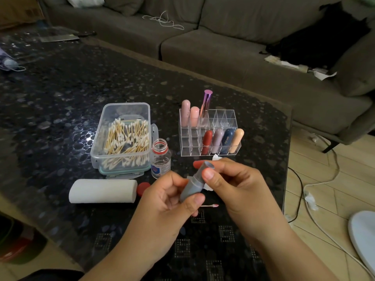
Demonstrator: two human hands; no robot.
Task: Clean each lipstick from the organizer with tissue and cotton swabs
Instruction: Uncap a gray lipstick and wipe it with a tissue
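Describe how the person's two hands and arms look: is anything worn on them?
Both forearms are bare, with no sleeves in view. The left hand and the right hand show no gloves, rings, watch or bracelet. The fingernails are short and look unpainted.

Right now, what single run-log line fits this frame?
left hand: grips grey lipstick base | right hand: pinches its top | used cotton swab: on table | organizer: seven lipsticks

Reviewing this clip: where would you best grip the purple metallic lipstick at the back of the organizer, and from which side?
Grip the purple lipstick by its upper body, coming from above. It stands in a back cell of the organizer, leaning slightly and rising above the pink tubes beside it, so only its top is free.
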